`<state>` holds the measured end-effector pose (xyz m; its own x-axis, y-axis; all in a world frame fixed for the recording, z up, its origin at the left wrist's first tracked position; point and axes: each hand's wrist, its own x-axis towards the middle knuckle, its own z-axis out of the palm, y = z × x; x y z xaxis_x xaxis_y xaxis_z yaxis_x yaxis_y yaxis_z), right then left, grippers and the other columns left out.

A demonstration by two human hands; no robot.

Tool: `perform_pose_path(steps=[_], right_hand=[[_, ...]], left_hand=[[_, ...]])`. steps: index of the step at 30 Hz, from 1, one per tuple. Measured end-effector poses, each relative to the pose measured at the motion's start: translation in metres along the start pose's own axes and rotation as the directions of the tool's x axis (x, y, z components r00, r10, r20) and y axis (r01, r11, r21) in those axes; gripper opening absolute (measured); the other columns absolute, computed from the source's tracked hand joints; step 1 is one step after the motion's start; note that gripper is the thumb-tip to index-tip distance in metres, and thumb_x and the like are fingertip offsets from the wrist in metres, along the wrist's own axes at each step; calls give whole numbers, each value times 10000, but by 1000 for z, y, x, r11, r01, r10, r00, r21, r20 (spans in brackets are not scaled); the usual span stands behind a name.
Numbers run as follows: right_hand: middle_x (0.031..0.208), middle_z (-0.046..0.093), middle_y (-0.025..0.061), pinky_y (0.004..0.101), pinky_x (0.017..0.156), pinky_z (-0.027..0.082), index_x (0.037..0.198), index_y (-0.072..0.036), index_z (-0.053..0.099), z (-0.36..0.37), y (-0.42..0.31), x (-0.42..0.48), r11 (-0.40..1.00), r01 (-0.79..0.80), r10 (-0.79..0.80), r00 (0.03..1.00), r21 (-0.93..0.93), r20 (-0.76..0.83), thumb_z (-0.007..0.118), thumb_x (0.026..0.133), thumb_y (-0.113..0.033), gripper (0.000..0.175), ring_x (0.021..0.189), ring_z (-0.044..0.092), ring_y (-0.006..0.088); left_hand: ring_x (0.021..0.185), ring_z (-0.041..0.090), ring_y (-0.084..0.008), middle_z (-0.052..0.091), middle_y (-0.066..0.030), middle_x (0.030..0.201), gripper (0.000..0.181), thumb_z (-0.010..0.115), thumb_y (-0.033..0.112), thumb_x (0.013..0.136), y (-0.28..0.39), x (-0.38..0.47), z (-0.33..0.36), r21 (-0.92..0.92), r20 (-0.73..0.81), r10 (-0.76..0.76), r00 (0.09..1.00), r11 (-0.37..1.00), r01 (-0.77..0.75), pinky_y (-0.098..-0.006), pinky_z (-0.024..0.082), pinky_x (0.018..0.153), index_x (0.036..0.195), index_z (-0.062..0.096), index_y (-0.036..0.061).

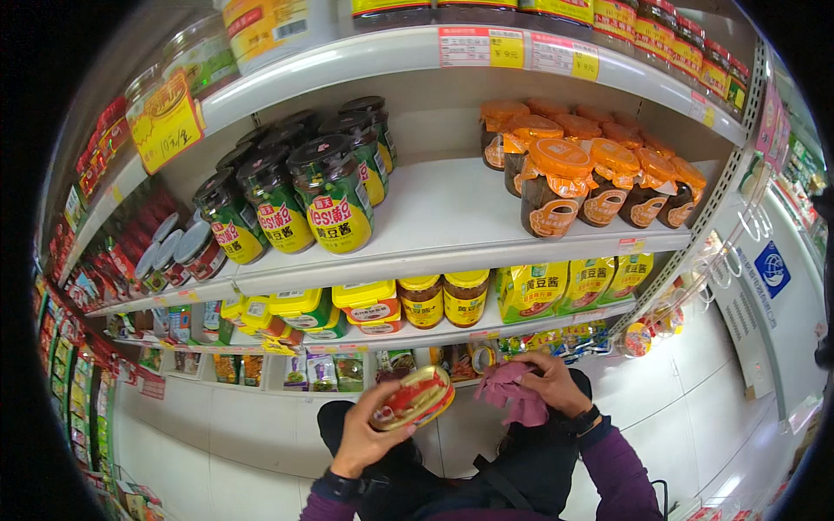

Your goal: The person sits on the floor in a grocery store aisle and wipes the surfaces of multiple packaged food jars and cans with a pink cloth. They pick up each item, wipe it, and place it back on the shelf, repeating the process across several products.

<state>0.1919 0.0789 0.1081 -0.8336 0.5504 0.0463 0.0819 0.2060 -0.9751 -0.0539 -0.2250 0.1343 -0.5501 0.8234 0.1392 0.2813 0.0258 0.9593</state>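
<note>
My left hand (370, 426) grips an oval tin (417, 396) with a gold rim and a red and gold top, tilted above my knees. To its right, my right hand (555, 384) holds a crumpled purple cloth (511, 393) that hangs down from the fingers. The tin and the cloth are apart. Both hands are in front of the lowest shelves. Just beyond them, bags with yellow and blue print (554, 342) and a round tin (483, 358) lie on a low shelf.
Dark-lidded glass jars (335, 202) and orange-capped jars (554, 195) stand on the middle shelf (430, 195). Beneath are yellow tubs (365, 299), yellow-lidded jars (466, 299) and green pouches (534, 290). A perforated metal upright (707, 185) bounds the right side; a white freezer (759, 273) stands beyond.
</note>
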Motion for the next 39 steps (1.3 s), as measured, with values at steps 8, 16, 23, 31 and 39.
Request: perform_pose_path(steps=[8,16,23,31,39], right_hand=[[1136,750,86,316,905,574,1259,32,715,38,104,-14,923,-331,303,940,197,159,752,987,-105,307,1014,693,152],[1051,755,122,361,732,626,1292,32,688,39,83,-12,815,-406,343,913,415,220,692,1036,-88,283,870,721,188],[1054,755,94,335,803,588,1277,45,690,32,98,-17,883,-312,275,949,351,152,719,1027,-108,295,925,692,160],[1062,759,94,329,836,575,1278,29,697,24,113,-24,864,-338,317,941,373,119,747,1012,-128,313,950,684,149],[1122,753,120,332,837,593,1296,45,667,22,100,-24,841,-367,360,928,398,97,734,1011,-101,327,947,712,173]], left_hand=[[1400,563,-253,581,-135,1500,803,952,148,817,158,98,-22,72,65,273,960,958,-277,-395,431,1210,1500,556,-2],[1374,583,-202,602,-104,1474,741,890,44,860,213,194,15,72,186,297,936,946,-315,-369,482,1174,1515,545,23],[1410,569,-211,602,-81,1515,769,880,17,823,207,243,24,165,247,169,954,963,-214,-370,420,1233,1521,557,54],[1465,517,-221,522,-82,1585,756,845,4,834,209,263,15,176,396,153,905,955,-238,-378,386,1265,1529,556,75],[1465,510,-216,500,-77,1590,728,843,26,873,195,280,10,159,486,92,869,968,-192,-375,397,1256,1538,549,65]])
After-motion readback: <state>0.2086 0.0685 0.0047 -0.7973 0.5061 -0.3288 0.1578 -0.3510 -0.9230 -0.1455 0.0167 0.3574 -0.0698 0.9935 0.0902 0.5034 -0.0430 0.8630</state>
